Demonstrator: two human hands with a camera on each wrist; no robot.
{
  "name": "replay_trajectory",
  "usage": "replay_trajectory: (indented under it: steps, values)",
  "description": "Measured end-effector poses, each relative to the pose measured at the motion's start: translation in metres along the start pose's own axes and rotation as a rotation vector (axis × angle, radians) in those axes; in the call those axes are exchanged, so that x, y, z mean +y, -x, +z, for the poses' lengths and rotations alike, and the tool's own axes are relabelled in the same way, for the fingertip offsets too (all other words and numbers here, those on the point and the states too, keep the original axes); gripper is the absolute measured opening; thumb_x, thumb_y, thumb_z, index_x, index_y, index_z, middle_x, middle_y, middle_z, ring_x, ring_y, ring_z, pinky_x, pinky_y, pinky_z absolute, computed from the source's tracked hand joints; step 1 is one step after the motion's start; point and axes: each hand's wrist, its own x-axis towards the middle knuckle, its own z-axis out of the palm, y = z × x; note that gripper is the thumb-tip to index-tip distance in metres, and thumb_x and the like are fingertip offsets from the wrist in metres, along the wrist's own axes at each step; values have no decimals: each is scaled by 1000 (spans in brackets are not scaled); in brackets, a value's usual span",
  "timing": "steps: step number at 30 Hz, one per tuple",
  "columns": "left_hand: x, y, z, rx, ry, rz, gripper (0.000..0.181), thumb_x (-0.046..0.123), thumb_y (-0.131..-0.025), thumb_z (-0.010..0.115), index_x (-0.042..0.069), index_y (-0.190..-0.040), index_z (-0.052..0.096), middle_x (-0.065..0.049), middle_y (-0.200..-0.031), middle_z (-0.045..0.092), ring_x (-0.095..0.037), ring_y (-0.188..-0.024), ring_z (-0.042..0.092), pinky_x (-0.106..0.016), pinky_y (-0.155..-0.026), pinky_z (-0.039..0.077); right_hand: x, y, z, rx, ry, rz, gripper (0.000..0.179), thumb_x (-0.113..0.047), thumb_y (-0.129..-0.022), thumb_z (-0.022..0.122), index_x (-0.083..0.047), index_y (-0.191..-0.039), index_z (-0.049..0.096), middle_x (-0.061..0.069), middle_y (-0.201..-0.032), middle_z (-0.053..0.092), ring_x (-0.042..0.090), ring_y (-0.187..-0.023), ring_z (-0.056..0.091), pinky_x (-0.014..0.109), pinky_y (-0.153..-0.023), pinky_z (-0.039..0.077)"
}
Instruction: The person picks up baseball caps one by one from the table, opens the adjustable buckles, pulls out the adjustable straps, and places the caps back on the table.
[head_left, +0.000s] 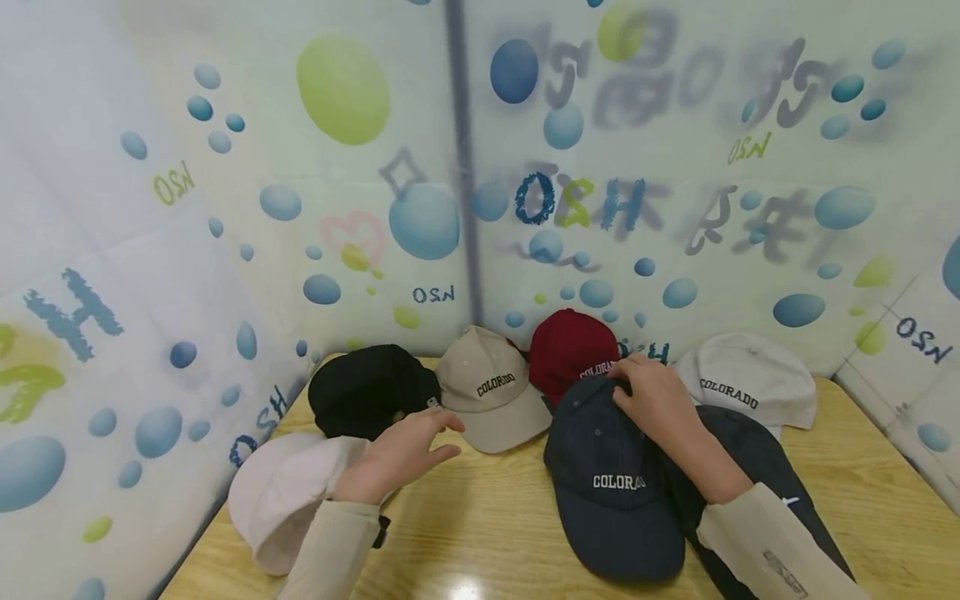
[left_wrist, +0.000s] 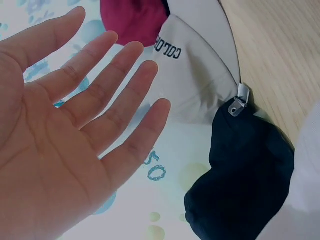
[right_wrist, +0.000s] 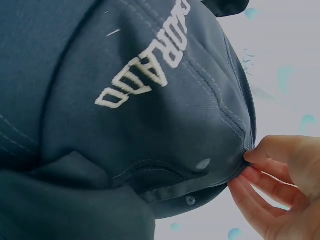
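Observation:
My right hand (head_left: 663,408) pinches the back edge of a navy baseball cap (head_left: 600,450) between thumb and fingertips. The cap's brim points toward me, and white COLORADO lettering runs across its front. In the right wrist view, the thumb and fingers (right_wrist: 245,200) meet at the edge of the crown. My left hand (head_left: 401,454) has its fingers spread and holds nothing, between a pale pink cap (head_left: 281,492) and a beige cap (head_left: 487,375). The left wrist view shows its open palm (left_wrist: 60,165), with a black cap (left_wrist: 250,170) beyond.
Along the back of the wooden table (head_left: 465,533) sit a dark red cap (head_left: 566,350) and a light grey cap (head_left: 757,375). Another dark cap (head_left: 750,450) lies under my right forearm. A printed curtain (head_left: 375,183) hangs behind the table.

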Motion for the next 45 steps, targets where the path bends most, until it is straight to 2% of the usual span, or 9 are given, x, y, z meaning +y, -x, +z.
replay_trajectory:
  steps: [8, 15, 27, 31, 36, 38, 42, 45]
  values:
    - [7, -6, 0, 3, 9, 51, 26, 19, -94, 69, 13, -119, 67, -4, -119, 69, -28, -112, 64, -45, -95, 53, -15, 8, -12, 48, -15, -64, 17, 0, -82, 74, -3, -99, 73, 13, -98, 70, 30, -89, 67, 46, -78, 57]
    - [12, -7, 1, 23, -13, 55, 27, 20, -94, 69, 15, -120, 66, -2, -121, 69, -25, -113, 64, -43, -96, 53, -29, 13, -24, 68, -22, -128, 18, 0, -82, 73, -6, -99, 73, 10, -101, 72, 27, -92, 68, 45, -80, 58]
    - [23, -5, -3, 165, -29, 188, 32, 22, -95, 69, 15, -125, 62, 0, -125, 65, -20, -116, 64, -39, -98, 54, -40, 13, -32, 210, -129, -397, 27, 7, -75, 77, -9, -96, 71, 3, -99, 70, 18, -89, 66, 36, -71, 59]
    - [30, -4, -4, 200, -35, 229, 38, 22, -95, 69, 15, -130, 58, 0, -129, 63, -18, -119, 62, -38, -99, 53, -41, 13, -33, 207, -177, -449, 28, 6, -75, 77, -10, -98, 71, 2, -101, 70, 16, -93, 65, 32, -75, 58]
    - [41, -3, -6, 242, -46, 260, 52, 22, -93, 71, 15, -140, 51, -2, -138, 57, -19, -123, 60, -38, -101, 53, -41, 13, -33, 180, -248, -492, 31, 6, -76, 76, -12, -101, 71, 0, -106, 69, 14, -97, 64, 10, -88, 49]
    - [45, -3, -6, 245, -54, 273, 57, 21, -92, 73, 15, -143, 47, -3, -143, 54, -20, -127, 58, -38, -102, 52, -41, 12, -32, 180, -277, -526, 32, 8, -76, 74, -12, -101, 70, 1, -107, 69, 14, -97, 63, 5, -92, 44]
    - [51, -3, -8, 239, -78, 307, 64, 19, -89, 75, 15, -145, 45, -5, -153, 44, -23, -136, 50, -40, -108, 48, -41, 11, -32, 171, -311, -597, 34, 8, -77, 73, -13, -104, 70, 1, -109, 68, 15, -100, 62, 7, -92, 44]
    - [54, -3, -8, 241, -109, 351, 65, 17, -87, 78, 15, -144, 47, -6, -156, 41, -24, -139, 47, -40, -110, 46, -40, 12, -33, 150, -313, -614, 35, 6, -77, 76, -14, -105, 71, 1, -111, 68, 15, -102, 62, 8, -94, 44]
